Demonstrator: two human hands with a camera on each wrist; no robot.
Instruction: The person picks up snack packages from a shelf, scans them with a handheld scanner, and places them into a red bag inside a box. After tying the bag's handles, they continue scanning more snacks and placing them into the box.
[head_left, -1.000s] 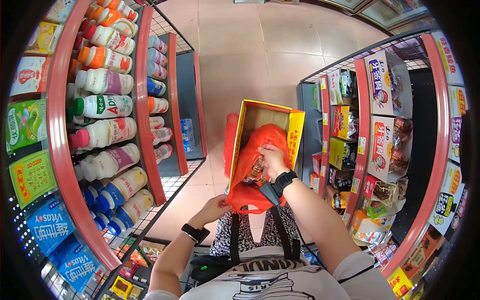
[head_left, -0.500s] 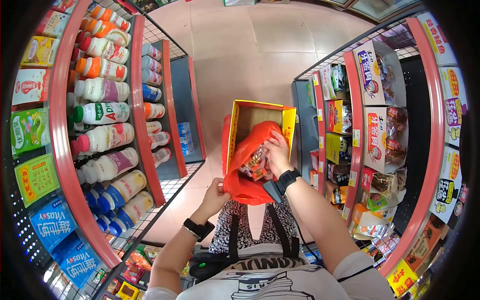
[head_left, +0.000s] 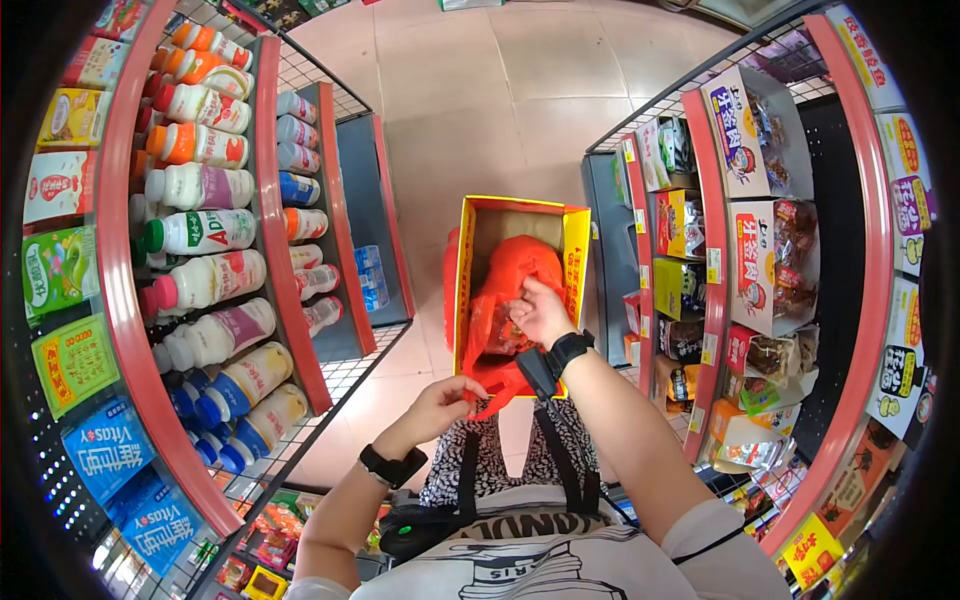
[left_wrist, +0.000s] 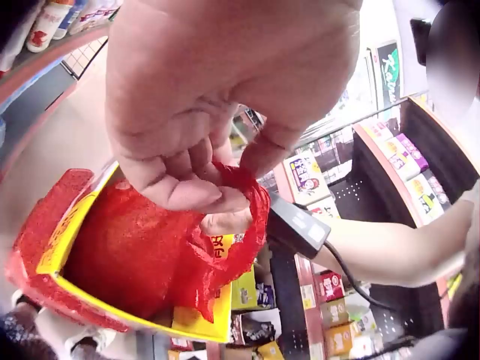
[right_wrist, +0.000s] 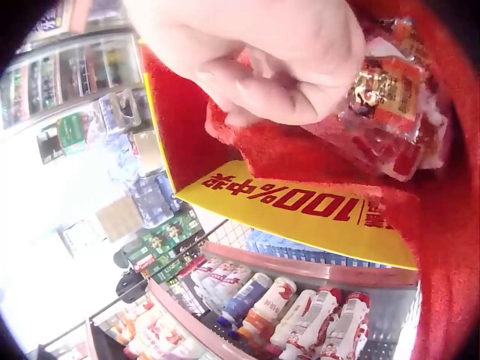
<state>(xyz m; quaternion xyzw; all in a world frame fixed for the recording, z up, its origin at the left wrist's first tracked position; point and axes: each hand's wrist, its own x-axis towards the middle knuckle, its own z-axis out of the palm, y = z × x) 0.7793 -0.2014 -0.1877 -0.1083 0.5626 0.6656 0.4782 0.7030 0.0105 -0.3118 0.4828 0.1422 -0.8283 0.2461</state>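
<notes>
A red plastic bag [head_left: 522, 262] sits inside a yellow-edged cardboard box [head_left: 577, 255] in front of the person's legs. At the bag's near end, my left hand [head_left: 445, 407] pinches its handle loop; the left wrist view shows the red film [left_wrist: 251, 206] bunched between thumb and fingers. My right hand [head_left: 541, 312], with curled fingers, grips the bag's right side over the box. Small wrapped snack packets [right_wrist: 386, 94] lie in the bag beside the right hand. The bag's lower part is hidden by the box walls.
Bottled drinks [head_left: 205, 230] line the shelves on the left. Boxes of packaged snacks [head_left: 770, 265] fill the shelves on the right. Tiled floor [head_left: 480, 120] runs between them. More red plastic [head_left: 452, 285] shows along the box's left outside.
My left hand has shifted right with the bag's handle. My right hand has come slightly down and left, and the bag's mouth has narrowed, covering more of the packets.
</notes>
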